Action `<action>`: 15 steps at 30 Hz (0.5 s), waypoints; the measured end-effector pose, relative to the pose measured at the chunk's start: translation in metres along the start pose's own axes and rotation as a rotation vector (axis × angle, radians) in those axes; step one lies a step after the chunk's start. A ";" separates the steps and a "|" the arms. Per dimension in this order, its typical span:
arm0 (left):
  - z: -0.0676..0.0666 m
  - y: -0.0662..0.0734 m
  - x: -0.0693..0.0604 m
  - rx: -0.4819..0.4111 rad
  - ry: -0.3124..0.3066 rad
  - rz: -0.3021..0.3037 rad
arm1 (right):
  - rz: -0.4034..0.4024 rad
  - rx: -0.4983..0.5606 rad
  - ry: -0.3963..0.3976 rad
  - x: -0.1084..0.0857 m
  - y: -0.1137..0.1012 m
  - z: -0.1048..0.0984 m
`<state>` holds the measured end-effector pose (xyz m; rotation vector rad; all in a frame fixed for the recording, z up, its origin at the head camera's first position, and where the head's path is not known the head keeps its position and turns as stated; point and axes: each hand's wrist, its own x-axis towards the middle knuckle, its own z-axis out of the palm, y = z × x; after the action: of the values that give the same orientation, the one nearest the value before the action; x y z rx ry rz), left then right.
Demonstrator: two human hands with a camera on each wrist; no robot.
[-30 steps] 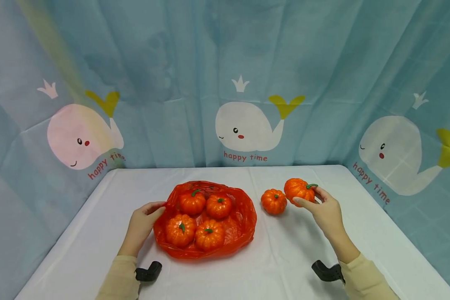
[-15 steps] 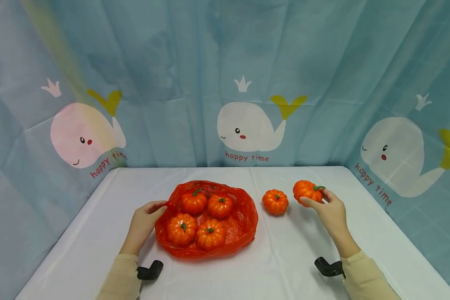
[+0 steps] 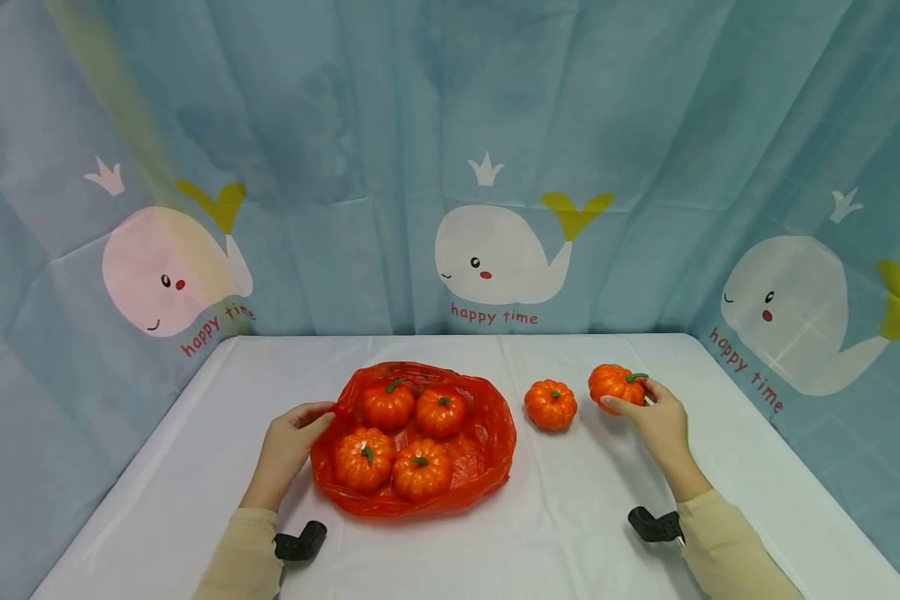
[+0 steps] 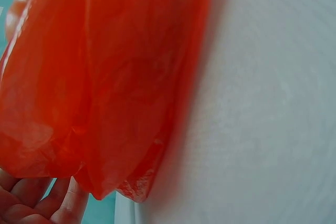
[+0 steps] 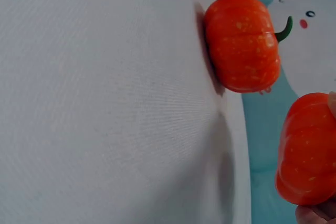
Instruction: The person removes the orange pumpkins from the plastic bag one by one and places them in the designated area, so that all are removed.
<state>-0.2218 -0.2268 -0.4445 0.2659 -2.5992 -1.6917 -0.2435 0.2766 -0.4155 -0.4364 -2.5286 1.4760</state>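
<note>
My left hand (image 3: 288, 446) pinches the left rim of a red plastic bag (image 3: 468, 462), which lies spread wide on the table. Several small orange pumpkins with green stems sit inside it, one of them a pumpkin (image 3: 422, 475) at the front. In the left wrist view the bag's side (image 4: 121, 77) hides most of the scene, with fingers at its lower edge. Over the table's right part, my right hand (image 3: 663, 421) grips another pumpkin (image 3: 613, 388) between thumb and fingers. The right wrist view shows this held pumpkin (image 5: 307, 150) raised off the cloth.
A loose pumpkin (image 3: 551, 406) stands on the white-covered table (image 3: 555, 533) between the bag and my right hand. Blue curtains (image 3: 360, 250) with whale prints enclose the table at the back and sides. Each wrist carries a black camera mount (image 3: 300, 542).
My right hand has carried its pumpkin rightward, away from the loose pumpkin, then slightly lower. My left hand has kept its grip on the bag's rim.
</note>
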 end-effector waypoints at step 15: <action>0.000 0.001 0.000 0.000 0.003 0.000 | 0.005 -0.050 -0.040 0.007 0.007 0.004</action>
<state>-0.2216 -0.2259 -0.4437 0.2688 -2.5972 -1.6900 -0.2498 0.2787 -0.4236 -0.4252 -2.6022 1.4393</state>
